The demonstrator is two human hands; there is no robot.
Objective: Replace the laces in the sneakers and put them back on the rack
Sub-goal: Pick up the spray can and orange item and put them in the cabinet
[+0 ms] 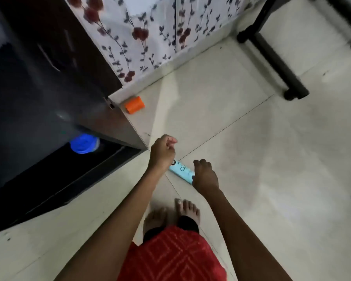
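1. Left hand [162, 153]: the fingers [170, 141] are curled in against the thumb like a loose fist. Nothing shows between them, and no lace.
2. Right hand [206, 176]: seen from the back, its fingers [201, 163] hang loosely bent and slightly apart, gripping nothing.
3. Between the two sets of fingers, lower down on the tiled floor [251, 159], lies a light-blue tube [181, 171]. The right fingers overlap its near end in the view, but I cannot tell whether they touch it.
4. Neither sneakers nor laces are in view, so the step in hand looks like fetching them. It would go best with both hands kept free and the tube left alone.
5. Left of the left fingers stands a dark cabinet [49, 98] with its lower part open and a blue round object [84, 143] inside. It may be the rack. The inside is dark, so it is better to crouch and look first than to reach in blind.
6. Beyond the fingertips, by the flowered wall, lies an orange cylinder [134, 105]. It sits near the cabinet's corner and could be kicked, so step around it.
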